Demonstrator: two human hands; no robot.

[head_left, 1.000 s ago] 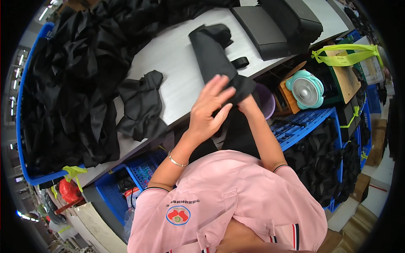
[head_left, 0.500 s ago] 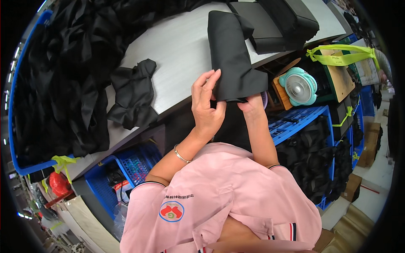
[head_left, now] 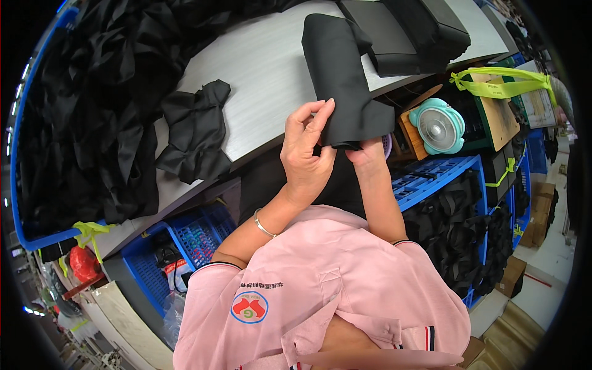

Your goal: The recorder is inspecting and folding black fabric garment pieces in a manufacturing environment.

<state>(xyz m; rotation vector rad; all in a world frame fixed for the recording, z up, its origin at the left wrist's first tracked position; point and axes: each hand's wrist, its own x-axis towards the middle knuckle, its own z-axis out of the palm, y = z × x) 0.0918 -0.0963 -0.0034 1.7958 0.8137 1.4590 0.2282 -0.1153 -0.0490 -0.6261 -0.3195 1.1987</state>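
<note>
The black cloth [head_left: 345,80] has swung right at its far end, near end overhanging the table [head_left: 265,86]; left hand [head_left: 305,151] half-curled at its left edge, right hand [head_left: 370,155] partly hidden beneath; I cannot tell either grip; slack could cause slipping

Pale floor [head_left: 550,264] shows right of the grey table [head_left: 265,80].

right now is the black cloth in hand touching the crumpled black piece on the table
Apart: the head view shows pale tabletop between the held black cloth and the crumpled black piece.
</note>
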